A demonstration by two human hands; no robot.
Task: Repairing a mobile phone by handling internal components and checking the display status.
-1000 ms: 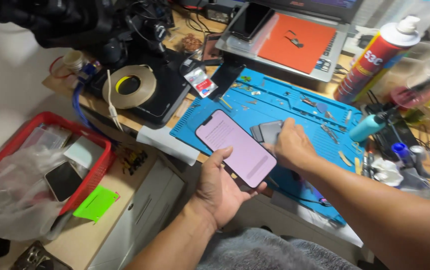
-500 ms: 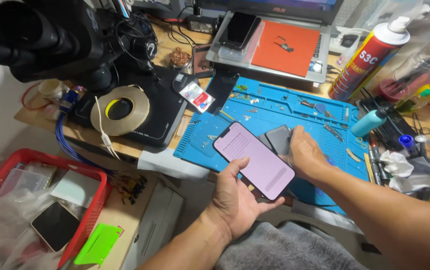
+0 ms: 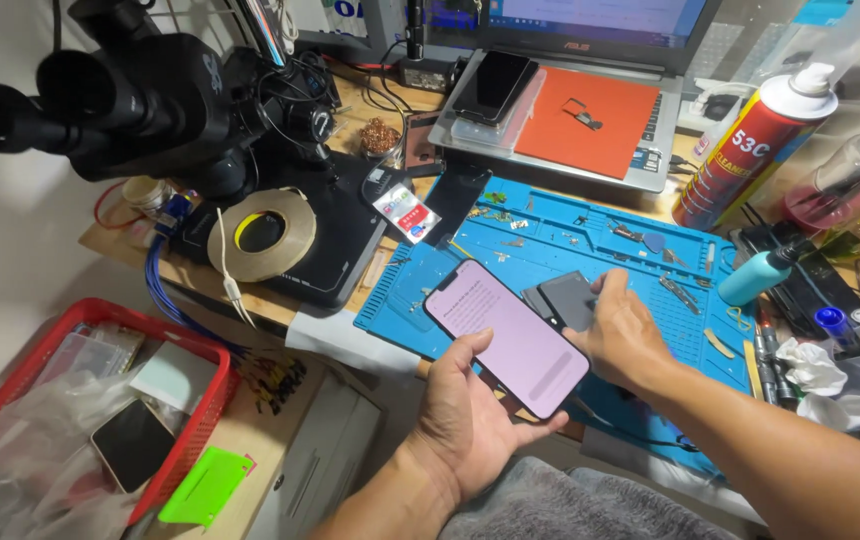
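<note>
Smartphone [image 3: 506, 337] with lit pale pink screen, held face up above the front edge of a blue repair mat [image 3: 590, 250]; left hand [image 3: 470, 415] cupped beneath, fingers curled around its edges; right hand [image 3: 625, 335] resting on the mat, fingers closed on a small dark grey part [image 3: 565, 300]; black microscope [image 3: 140, 95] and tape roll [image 3: 262, 232] to the left; red basket [image 3: 100, 400] lower left.

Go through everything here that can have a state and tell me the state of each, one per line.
Phone: screen lit, held in left hand.
Dark module: flat on blue mat, under right hand.
Laptop: open, screen on.
Spray can: upright, capped.
Tape roll: lying flat.
Red basket: holds a dark-screened phone.
</note>
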